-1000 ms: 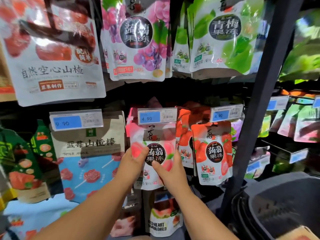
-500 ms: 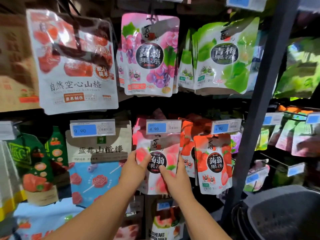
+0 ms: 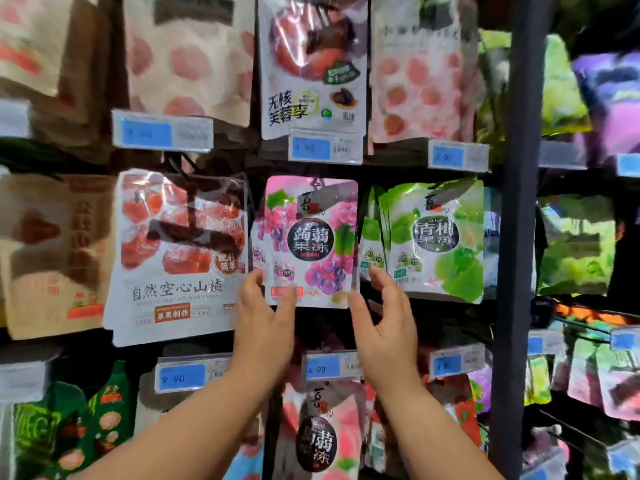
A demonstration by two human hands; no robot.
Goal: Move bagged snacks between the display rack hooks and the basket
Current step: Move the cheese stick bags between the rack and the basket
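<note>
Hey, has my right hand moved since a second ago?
Yes, upward: the right hand was below the 4.90 price tag; now it is above it, at the lower right corner of the grape jelly bag.

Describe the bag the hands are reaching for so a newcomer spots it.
Left of the dark upright post, look at the middle row. The pink bag with purple grapes hangs between a green bag and a clear bag of red slices.
</note>
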